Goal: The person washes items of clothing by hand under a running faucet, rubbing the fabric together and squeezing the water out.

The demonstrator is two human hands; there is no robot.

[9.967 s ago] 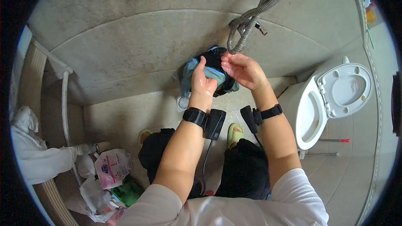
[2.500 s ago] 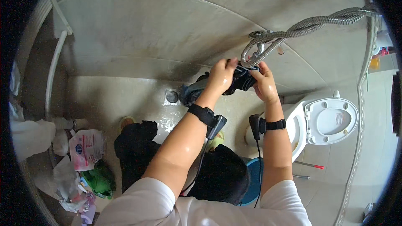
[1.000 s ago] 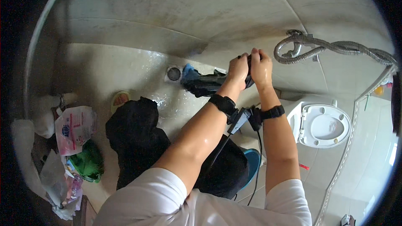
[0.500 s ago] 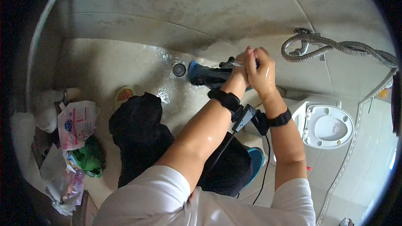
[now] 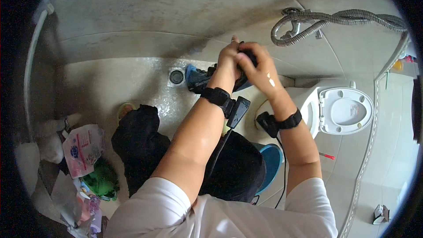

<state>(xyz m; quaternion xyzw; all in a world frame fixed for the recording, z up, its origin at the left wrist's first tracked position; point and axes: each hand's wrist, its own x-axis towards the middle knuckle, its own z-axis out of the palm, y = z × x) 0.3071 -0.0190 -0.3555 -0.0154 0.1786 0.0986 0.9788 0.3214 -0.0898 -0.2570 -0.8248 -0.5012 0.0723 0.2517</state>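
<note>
Fingers (image 5: 260,51) of the right hand (image 5: 264,70) arch loosely with the thumb spread from them, and dark cloth (image 5: 250,56) fills the gap between. White glints sit on the back of this hand, which is slightly blurred. Just beside it, the left hand (image 5: 228,59) is curled against the same cloth, its thumb side up; how tightly it grips cannot be told, since its palm is turned away. From the hands the cloth hangs down behind the left wrist to the floor (image 5: 110,77), where its bluish end lies just beside a round drain (image 5: 176,77). Wet shine surrounds the drain.

Each wrist wears a black strap with a black box; the left strap (image 5: 216,97) and the right strap (image 5: 291,121) are both plain at this scale. Black trousers (image 5: 141,145) cover the legs below.

To the right, a twisted metal hose (image 5: 348,16) hangs in a loop by a wall tap (image 5: 294,28). Under it stands a toilet (image 5: 313,110), its raised lid bearing a pale sticker with print too small to read. A blue basin (image 5: 272,163) sits by the right leg. At lower left, a pink-and-white package (image 5: 83,150) shows pink print and a round dark-blue emblem, touching a green bag (image 5: 103,178).
</note>
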